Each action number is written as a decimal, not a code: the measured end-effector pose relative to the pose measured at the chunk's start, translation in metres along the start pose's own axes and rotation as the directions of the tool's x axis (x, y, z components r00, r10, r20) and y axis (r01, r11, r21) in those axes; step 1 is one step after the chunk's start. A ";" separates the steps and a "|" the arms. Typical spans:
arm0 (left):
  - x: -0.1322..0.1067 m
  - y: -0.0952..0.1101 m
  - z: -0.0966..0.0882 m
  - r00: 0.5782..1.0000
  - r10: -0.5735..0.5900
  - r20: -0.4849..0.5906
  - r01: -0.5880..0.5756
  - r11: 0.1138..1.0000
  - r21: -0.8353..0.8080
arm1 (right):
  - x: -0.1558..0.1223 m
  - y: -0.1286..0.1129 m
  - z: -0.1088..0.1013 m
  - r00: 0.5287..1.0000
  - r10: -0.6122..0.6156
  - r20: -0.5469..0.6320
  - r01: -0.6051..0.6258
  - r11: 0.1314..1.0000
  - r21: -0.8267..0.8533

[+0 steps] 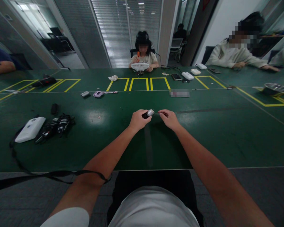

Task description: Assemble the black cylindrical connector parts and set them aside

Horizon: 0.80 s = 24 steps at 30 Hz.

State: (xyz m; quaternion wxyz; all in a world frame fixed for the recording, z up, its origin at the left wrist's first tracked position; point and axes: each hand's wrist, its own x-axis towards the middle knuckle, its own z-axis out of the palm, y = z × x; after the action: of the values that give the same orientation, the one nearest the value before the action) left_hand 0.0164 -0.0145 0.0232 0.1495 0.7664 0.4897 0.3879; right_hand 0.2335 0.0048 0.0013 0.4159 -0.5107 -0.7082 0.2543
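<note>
My left hand (139, 120) is closed around a small black cylinder with a silvery end (150, 112), held just above the green table. Its exact kind is too small to tell. My right hand (169, 119) is a short way to the right, thumb and forefinger pinched on a thin dark wire-like strand (156, 113). The strand spans the gap between the hands and seems to reach the silvery end. Fingers hide most of the cylinder's black part. A black strap (61, 173) crosses my left forearm.
On the green table (215, 135), a white power-bank-like box (30, 129), bundled black cables (63, 123) and a small black block (54, 108) lie to the left. A pink-white tape measure (98, 94) lies farther back. Across sits a person (144, 58) holding a white round object; others sit at both sides.
</note>
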 end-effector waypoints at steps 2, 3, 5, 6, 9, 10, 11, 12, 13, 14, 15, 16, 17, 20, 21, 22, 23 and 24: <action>0.000 0.005 0.001 0.999 -0.018 -0.026 0.014 0.991 -0.131 | 0.000 -0.005 0.003 0.999 0.040 -0.026 -0.036 0.987 0.155; -0.001 0.008 0.002 0.999 -0.032 -0.031 0.025 0.978 -0.206 | -0.001 -0.009 0.005 0.997 0.068 -0.022 -0.060 0.967 0.248; -0.002 0.013 0.008 0.997 -0.067 -0.024 0.053 0.930 -0.364 | -0.003 -0.018 0.010 0.994 0.112 0.004 -0.103 0.899 0.426; -0.004 0.016 0.011 0.996 -0.086 -0.015 0.070 0.895 -0.441 | -0.004 -0.023 0.012 0.993 0.120 0.021 -0.115 0.859 0.498; -0.008 0.022 0.022 0.988 -0.156 0.006 0.125 0.769 -0.626 | -0.009 -0.037 0.016 0.992 0.114 0.057 -0.125 0.780 0.614; -0.009 0.024 0.025 0.983 -0.183 0.004 0.139 0.734 -0.665 | -0.010 -0.040 0.016 0.992 0.112 0.063 -0.127 0.771 0.624; -0.010 0.025 0.028 0.979 -0.205 -0.002 0.147 0.707 -0.691 | -0.012 -0.043 0.016 0.992 0.109 0.067 -0.127 0.770 0.626; -0.011 0.027 0.030 0.975 -0.221 -0.009 0.150 0.690 -0.708 | -0.013 -0.045 0.016 0.992 0.103 0.068 -0.123 0.773 0.623; -0.011 0.028 0.032 0.972 -0.232 -0.019 0.149 0.681 -0.717 | -0.014 -0.047 0.017 0.993 0.096 0.066 -0.116 0.777 0.618; -0.011 0.030 0.033 0.971 -0.238 -0.030 0.144 0.679 -0.720 | -0.015 -0.048 0.017 0.994 0.087 0.061 -0.106 0.782 0.614; -0.012 0.031 0.035 0.971 -0.237 -0.045 0.133 0.682 -0.719 | -0.016 -0.050 0.017 0.996 0.077 0.053 -0.093 0.785 0.612; -0.012 0.032 0.036 0.971 -0.230 -0.062 0.118 0.688 -0.716 | -0.016 -0.051 0.018 0.997 0.066 0.041 -0.077 0.787 0.613; -0.013 0.033 0.037 0.973 -0.219 -0.080 0.099 0.697 -0.710 | -0.017 -0.053 0.019 0.998 0.054 0.025 -0.058 0.785 0.616; -0.014 0.035 0.039 0.978 -0.171 -0.120 0.048 0.743 -0.668 | -0.019 -0.059 0.023 0.999 0.029 -0.022 -0.008 0.767 0.642; -0.015 0.036 0.040 0.980 -0.157 -0.126 0.040 0.765 -0.643 | -0.020 -0.060 0.025 0.999 0.031 -0.035 -0.001 0.764 0.646; -0.015 0.037 0.040 0.981 -0.145 -0.131 0.035 0.790 -0.612 | -0.020 -0.061 0.026 0.998 0.041 -0.046 -0.002 0.765 0.644; -0.016 0.038 0.040 0.982 -0.131 -0.138 0.028 0.817 -0.576 | -0.020 -0.061 0.028 0.997 0.055 -0.055 -0.008 0.771 0.637; -0.017 0.039 0.039 0.983 -0.113 -0.143 0.019 0.844 -0.536 | -0.020 -0.061 0.029 0.996 0.070 -0.062 -0.016 0.778 0.628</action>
State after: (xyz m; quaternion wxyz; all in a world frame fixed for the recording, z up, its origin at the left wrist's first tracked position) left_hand 0.0662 -0.0416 0.0135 0.3273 0.6417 0.4001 0.5666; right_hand 0.1805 -0.0334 0.0274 0.5846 -0.3694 -0.5540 0.4635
